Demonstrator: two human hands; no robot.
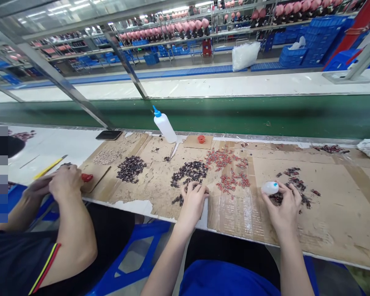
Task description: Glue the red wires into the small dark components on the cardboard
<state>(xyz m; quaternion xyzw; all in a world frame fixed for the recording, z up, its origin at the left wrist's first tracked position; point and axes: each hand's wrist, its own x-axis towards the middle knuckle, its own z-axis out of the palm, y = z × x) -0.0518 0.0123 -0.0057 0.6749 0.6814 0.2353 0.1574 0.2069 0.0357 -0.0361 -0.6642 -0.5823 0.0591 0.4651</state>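
My right hand (285, 205) is closed around a small white squeeze bottle (269, 188) with a blue tip, held tilted over dark and reddish small parts (296, 181) on the cardboard. My left hand (193, 201) rests at the near edge of a pile of small dark pieces (189, 169). Its fingers are curled down together, and whatever is between the tips is hidden. Between my hands lie many small red-and-dark parts (232, 181), spread in loose groups.
A co-worker's hands (61, 181) are at the left, near a red object (86, 177) and a yellow cutter (50, 166). A tall white bottle (165, 126), phone (108, 135), red cap (201, 139) and another dark pile (131, 168) sit on the cardboard. Behind runs a green conveyor (234, 113).
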